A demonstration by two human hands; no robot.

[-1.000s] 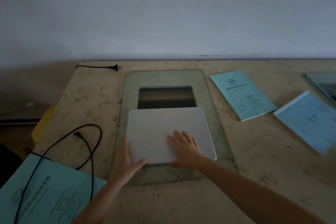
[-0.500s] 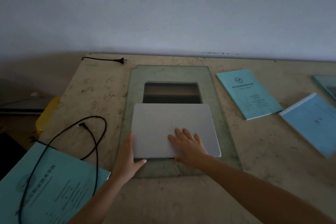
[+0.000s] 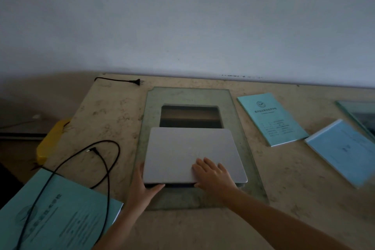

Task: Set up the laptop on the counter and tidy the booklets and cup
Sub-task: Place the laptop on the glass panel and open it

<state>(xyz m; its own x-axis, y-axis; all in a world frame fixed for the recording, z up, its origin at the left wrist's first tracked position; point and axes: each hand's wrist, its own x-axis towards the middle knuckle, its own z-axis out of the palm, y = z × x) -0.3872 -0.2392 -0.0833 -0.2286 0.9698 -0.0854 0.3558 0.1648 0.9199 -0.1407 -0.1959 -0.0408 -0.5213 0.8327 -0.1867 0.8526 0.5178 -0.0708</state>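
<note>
Silver-grey and closed, the laptop (image 3: 188, 152) lay on a greenish glass pane (image 3: 239, 111) set into the mottled beige surface (image 3: 294, 189). Its far edge reached just over the near rim of a dark rectangular opening (image 3: 190, 115) in the pane.

On my feed I saw both hands on it. The left hand (image 3: 142, 186) braced the near left corner. Its fingers ran straight up the left side and its thumb stretched along the front edge, low against the dark line under the lid. The right hand (image 3: 213, 174) lay flat on the lid near the front edge, right of centre, with fingers straight and slightly spread and the thumb tip at that edge. The hands were apart, and neither was curled round anything. In the dim light I could not tell whether the lid had begun to lift.

A teal booklet (image 3: 272, 119) lay flat to the right of the pane, printed cover up. A blue booklet (image 3: 345, 148) lay just beyond it, and their nearest corners were close together. A near booklet (image 3: 60, 215), teal too, filled the lower left of my view.

A black cable (image 3: 108, 168) crossed that booklet and looped over the surface left of the pane, its small connector lying free. A plug (image 3: 136, 82) lay at the back, close to the wall. A yellow thing (image 3: 52, 140) that I could not identify sat beside the surface's left edge. A second pane (image 3: 361, 113) showed at the far right.
</note>
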